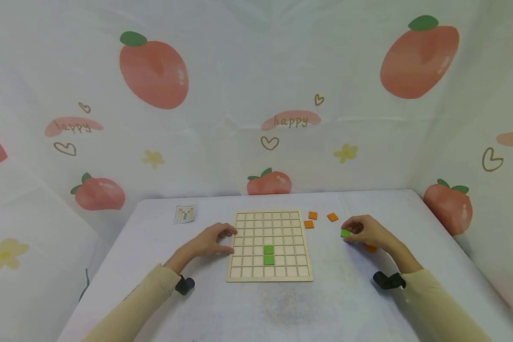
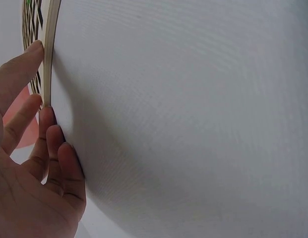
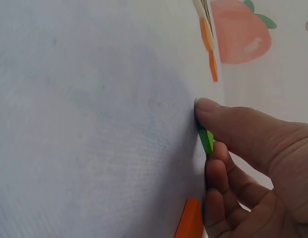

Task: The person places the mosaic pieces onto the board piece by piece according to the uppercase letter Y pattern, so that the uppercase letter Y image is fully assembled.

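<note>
A pale wooden grid board (image 1: 269, 279) lies on the table, with two green square tiles (image 1: 269, 260) one behind the other in its lower middle cells. At the board's left edge is my left hand (image 1: 207, 241), thumb and fingertips spread along the rim and not wrapped round it. My right hand (image 1: 366, 231), to the right of the board, pinches a green tile (image 3: 207, 140) between thumb and fingers close to the tabletop. An orange tile (image 1: 371, 248) lies partly hidden under that hand.
Several orange tiles (image 1: 332, 217) lie on the white table (image 1: 337, 304) beyond the board's right edge. A small card with a coloured grid pattern (image 1: 185, 214) is at the back left. A fruit-printed white cloth (image 1: 222, 156) hangs behind the table.
</note>
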Demonstrator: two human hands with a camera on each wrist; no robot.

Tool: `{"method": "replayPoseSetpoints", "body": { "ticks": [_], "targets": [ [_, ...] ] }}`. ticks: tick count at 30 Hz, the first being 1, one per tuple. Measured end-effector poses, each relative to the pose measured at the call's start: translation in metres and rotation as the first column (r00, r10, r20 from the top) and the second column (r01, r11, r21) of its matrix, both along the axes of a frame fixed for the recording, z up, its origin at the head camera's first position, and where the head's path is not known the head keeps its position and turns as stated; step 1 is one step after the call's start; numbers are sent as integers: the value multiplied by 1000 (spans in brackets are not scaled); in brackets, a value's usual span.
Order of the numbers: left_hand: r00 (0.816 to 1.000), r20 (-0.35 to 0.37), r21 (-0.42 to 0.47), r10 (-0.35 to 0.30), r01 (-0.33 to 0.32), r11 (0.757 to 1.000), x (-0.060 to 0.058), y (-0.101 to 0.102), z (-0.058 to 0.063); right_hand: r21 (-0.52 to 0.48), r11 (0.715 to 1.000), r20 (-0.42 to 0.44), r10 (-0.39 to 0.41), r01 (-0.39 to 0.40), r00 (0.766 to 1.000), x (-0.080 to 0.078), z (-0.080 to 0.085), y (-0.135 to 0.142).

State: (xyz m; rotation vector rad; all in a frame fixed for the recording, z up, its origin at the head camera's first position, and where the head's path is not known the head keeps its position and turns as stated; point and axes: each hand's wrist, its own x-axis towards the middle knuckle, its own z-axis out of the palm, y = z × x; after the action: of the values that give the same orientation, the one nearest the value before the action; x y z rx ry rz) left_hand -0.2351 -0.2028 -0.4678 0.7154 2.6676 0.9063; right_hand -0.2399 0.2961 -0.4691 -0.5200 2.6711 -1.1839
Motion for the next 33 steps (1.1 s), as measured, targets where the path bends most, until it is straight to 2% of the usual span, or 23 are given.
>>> {"method": "replayPoseSetpoints", "body": {
  "ticks": [12, 21, 29, 33],
  "targets": [
    [1000, -4, -8, -5, 5, 1000, 1, 1, 2, -13, 1000, -11, 13, -13, 1000, 1, 1, -2],
    [1000, -6, -12, -3, 3, 1000, 0, 2, 1, -17, 999, 15, -46, 46, 999, 3, 8, -2],
    [1000, 2, -6, 4, -4, 1000, 1, 2, 1, -75, 997, 18, -24, 25, 1000, 3, 10, -12],
    [1000, -4, -7, -2, 2, 1000, 1, 1, 0, -106, 994, 2, 14, -14, 1000, 2, 10, -20]
  ]
}}
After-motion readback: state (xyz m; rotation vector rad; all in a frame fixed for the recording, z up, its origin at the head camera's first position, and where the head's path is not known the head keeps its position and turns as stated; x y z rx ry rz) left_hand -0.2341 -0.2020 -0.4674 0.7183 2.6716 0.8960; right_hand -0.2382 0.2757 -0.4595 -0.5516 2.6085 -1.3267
